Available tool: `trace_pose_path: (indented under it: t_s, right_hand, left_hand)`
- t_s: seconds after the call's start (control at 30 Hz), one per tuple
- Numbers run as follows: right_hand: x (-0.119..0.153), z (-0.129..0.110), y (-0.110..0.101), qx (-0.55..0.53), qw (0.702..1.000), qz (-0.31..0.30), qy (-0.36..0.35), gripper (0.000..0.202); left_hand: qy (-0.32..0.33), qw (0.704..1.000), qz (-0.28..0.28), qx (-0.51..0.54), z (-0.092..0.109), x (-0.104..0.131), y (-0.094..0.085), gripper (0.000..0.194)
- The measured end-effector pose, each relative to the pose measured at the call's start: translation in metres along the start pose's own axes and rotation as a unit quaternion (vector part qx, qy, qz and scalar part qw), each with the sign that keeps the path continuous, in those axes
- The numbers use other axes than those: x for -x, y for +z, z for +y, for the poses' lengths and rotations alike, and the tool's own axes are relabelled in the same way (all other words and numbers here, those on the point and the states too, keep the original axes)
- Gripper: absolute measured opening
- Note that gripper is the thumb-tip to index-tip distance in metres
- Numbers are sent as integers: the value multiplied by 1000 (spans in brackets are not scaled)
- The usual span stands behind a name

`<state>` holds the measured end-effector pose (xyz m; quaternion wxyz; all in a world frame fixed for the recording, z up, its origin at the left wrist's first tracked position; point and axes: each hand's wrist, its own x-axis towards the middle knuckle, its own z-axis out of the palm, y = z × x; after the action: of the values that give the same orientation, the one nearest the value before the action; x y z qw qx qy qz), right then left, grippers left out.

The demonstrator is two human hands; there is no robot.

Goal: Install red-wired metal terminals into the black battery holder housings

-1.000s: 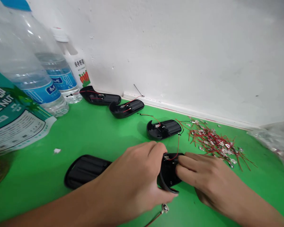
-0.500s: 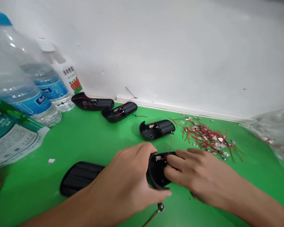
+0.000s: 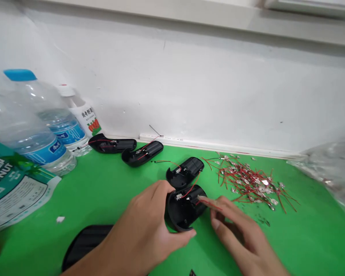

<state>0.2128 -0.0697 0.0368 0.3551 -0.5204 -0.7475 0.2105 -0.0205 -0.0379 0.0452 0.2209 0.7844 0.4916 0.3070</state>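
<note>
The right hand [image 3: 241, 237] has drawn back from inside the held shell [image 3: 178, 212] to its ribbed end, and the neighbouring shell [image 3: 191, 168] has swung to a steeper slant. The held shell, black and curved, now sits right up against that neighbour in the view; whether the two touch is hard to tell.

The left hand [image 3: 149, 218] grips the held shell by its wide, curved end, fingers over the far rim and thumb at the near one, with the hollow facing up. The right hand is loosely open, its index finger stretched to the ribbed end and its thumb parted below; a red wire [image 3: 211, 204] runs along that finger, though whether it is pinched is unclear.

The neighbouring shell stands directly beyond the held one. Farther back, two wired shells [image 3: 123, 145] [image 3: 153, 150] lie close together near the wall [image 3: 189, 88]. To the right, a tangled pile of red wires with metal tabs [image 3: 251, 180] spreads over the green worktop [image 3: 109, 191], short of a clear plastic bag [image 3: 330, 165].

At the left, bottles [image 3: 60, 119] crowd behind a teal packet [image 3: 17, 199], near a white scrap [image 3: 60, 219]. The left forearm partly covers a black ribbed piece [image 3: 86, 241].
</note>
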Motion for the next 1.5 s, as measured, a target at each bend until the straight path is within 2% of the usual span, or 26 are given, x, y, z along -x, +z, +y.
trace_pose_path:
  t_s: [0.13,0.3,0.47,0.6,0.73,0.97,1.03,1.13,1.23,1.3,1.37,1.43,1.5]
  right_hand:
    - [10,-12,13,-30,999,-30,2,52]
    - [16,-6,17,24,997,-39,-55,70]
    - [14,0,15,92,983,-77,-138,72]
    - [15,1,13,137,972,-89,-168,77]
    - [15,1,14,147,968,-100,-178,69]
    - [7,-5,18,108,975,-96,-168,59]
    - [4,-5,13,89,979,-73,-169,59]
    - [-4,-1,-1,74,983,23,-169,56]
    - [-15,7,-18,67,981,102,-151,38]
    - [-19,10,-26,56,981,118,-146,29]
    - [-17,7,-27,44,982,69,-172,26]
    - [-11,1,-21,61,971,-55,-224,21]
    - [-4,-5,-11,107,939,-176,-275,8]
  left_hand:
    - [4,1000,19,-6,2,0,1,54]
    - [6,999,40,-19,4,-4,0,55]
    - [-15,1000,0,-9,6,-3,-1,49]
    - [-31,999,-10,2,7,-1,-2,44]
    - [-45,999,-20,12,8,-1,-3,40]
    - [-98,992,-77,-3,11,-4,-9,40]
    - [-85,993,-82,7,11,-7,-13,42]
    - [-60,994,-91,-22,7,-13,-24,45]
    - [-67,990,-115,-53,1,-18,-36,45]
    - [-67,988,-125,-58,-2,-18,-44,42]
    - [-65,987,-129,-65,-5,-17,-51,37]
    - [-62,987,-130,-70,-6,-15,-59,40]
    - [-62,986,-138,-69,-7,-17,-67,49]
